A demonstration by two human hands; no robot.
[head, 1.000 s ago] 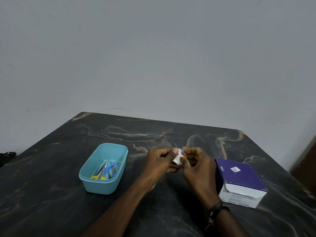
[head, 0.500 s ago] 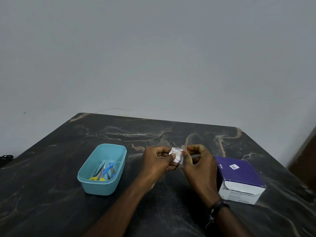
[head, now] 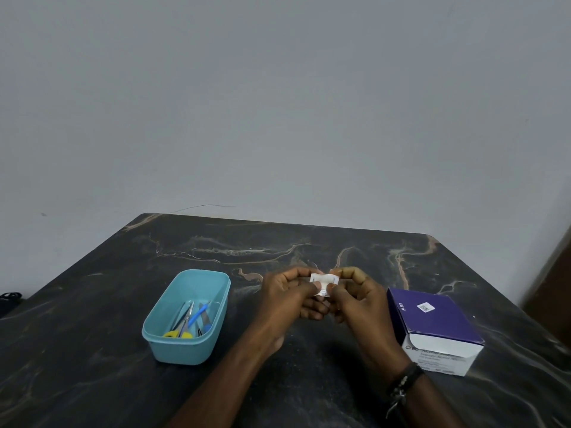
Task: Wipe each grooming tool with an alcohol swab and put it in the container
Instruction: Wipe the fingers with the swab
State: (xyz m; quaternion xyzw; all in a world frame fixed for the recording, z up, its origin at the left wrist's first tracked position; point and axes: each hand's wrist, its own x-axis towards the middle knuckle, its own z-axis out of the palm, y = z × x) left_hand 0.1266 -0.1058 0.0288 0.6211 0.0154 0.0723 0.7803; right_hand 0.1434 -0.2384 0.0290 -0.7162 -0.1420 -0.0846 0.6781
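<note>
- Dark marble table (head: 92, 350) carries everything; the teal container (head: 173, 344) is the landmark.
- Purple and white swab box (head: 432, 322) sits well right of the container.
- Left hand (head: 287, 301) and right hand (head: 358, 301), between container and box, both pinch a white swab packet (head: 323, 284) with thumb and fingertips.
- Grooming tools (head: 191, 319), including yellow-handled scissors, lie inside the container.

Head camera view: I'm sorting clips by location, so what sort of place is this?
Probably a plain room at home, not a salon or clinic: a dark marble-patterned table against a bare grey wall, holding only a teal container and a box of alcohol swabs.
</note>
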